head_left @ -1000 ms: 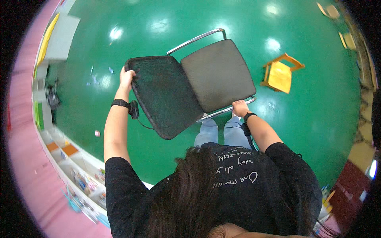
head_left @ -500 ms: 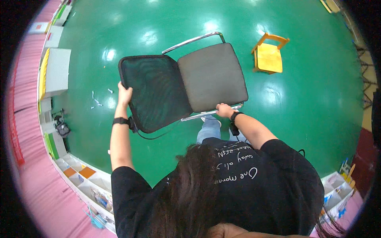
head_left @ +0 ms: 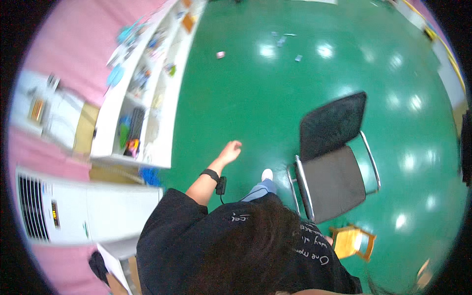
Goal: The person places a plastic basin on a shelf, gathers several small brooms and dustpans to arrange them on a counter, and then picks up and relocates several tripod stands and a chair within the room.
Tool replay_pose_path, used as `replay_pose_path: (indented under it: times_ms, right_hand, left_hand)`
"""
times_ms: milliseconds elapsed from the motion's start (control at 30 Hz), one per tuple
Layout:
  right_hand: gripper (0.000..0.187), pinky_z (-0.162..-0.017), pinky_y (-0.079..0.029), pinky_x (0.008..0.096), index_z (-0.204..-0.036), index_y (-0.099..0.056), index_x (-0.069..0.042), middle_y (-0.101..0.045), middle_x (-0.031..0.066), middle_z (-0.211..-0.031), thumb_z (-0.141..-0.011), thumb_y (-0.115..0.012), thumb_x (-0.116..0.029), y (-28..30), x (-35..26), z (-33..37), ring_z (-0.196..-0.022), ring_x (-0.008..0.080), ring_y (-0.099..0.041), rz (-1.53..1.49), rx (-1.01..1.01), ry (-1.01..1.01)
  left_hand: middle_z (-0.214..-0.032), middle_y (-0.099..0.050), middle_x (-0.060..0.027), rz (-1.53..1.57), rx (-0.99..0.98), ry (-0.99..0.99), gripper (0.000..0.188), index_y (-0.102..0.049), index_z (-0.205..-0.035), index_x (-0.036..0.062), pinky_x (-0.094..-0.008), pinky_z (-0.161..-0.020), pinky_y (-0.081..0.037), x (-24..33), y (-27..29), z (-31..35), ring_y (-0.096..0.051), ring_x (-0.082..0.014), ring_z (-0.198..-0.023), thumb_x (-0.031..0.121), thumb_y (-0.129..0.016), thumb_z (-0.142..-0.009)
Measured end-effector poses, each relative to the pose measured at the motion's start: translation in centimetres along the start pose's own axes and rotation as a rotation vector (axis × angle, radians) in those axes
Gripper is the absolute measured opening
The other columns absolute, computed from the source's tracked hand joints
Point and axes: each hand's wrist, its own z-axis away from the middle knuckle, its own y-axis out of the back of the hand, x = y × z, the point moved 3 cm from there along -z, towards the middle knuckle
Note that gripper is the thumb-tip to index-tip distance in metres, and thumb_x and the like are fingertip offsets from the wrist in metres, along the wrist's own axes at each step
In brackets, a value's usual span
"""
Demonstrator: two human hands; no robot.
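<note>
An office chair with a black mesh back (head_left: 329, 128) and a dark grey seat (head_left: 334, 184) stands on the floor to my right, its shiny metal armrests on both sides. My left hand (head_left: 231, 151) hangs in the air over the floor, well apart from the chair. Nothing is in it, and its loosely bent fingers look slightly apart. Of my right hand (head_left: 328, 240) only a sliver shows beside my shirt, near a small yellow wooden chair (head_left: 348, 242); its fingers are hidden.
White shelving (head_left: 179, 98) with assorted small items runs along the left. A white floor-standing air conditioner (head_left: 123, 214) is at the lower left, with an open box (head_left: 115, 260) below it. Small scraps (head_left: 281, 41) and a pinkish piece (head_left: 220, 54) lie on the green floor.
Both hands held the office chair tilted before; now my left hand is off it and it stands to my right. My view has swung left toward the shelving.
</note>
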Motion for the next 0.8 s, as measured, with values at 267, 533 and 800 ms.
replay_pose_path:
  times_ms: [267,533,800]
  right_hand:
    - [0.018,-0.036,-0.039,0.0329,-0.078,-0.056,0.000,-0.052,0.0089,-0.057,-0.081,-0.052,-0.017,9.6,-24.4,-9.5,-0.040,0.0198,-0.046,-0.569,0.066,-0.022]
    - [0.022,-0.042,-0.043,0.0343,-0.074,-0.060,0.002,-0.060,0.0100,-0.062,-0.082,-0.054,-0.018,4.5,-48.1,-14.0,-0.048,0.0210,-0.056,0.087,-0.249,0.185]
    - [0.020,-0.049,-0.045,0.0326,-0.071,-0.062,-0.003,-0.063,0.0061,-0.071,-0.082,-0.054,-0.018,2.2,-73.7,-18.5,-0.056,0.0191,-0.058,0.075,-0.326,0.487]
  left_hand:
    - [-0.080,-0.058,-0.0034,1.035,0.503,1.140,0.015,-0.053,-0.093,0.0109,-0.0361,-0.057,-0.048,-24.8,0.1,21.8,-0.058,-0.0166,-0.070,0.021,-0.052,-0.083]
    - [-0.077,-0.054,-0.0147,1.295,0.642,1.399,0.015,-0.051,-0.079,-0.0036,-0.0407,-0.056,-0.043,-30.9,4.3,25.5,-0.052,-0.0292,-0.065,0.007,-0.043,-0.085]
    - [-0.090,-0.057,-0.0059,0.905,0.296,1.082,0.025,-0.051,-0.106,0.0057,-0.0353,-0.065,-0.047,-32.4,16.9,7.7,-0.056,-0.0194,-0.079,0.023,-0.048,-0.088]
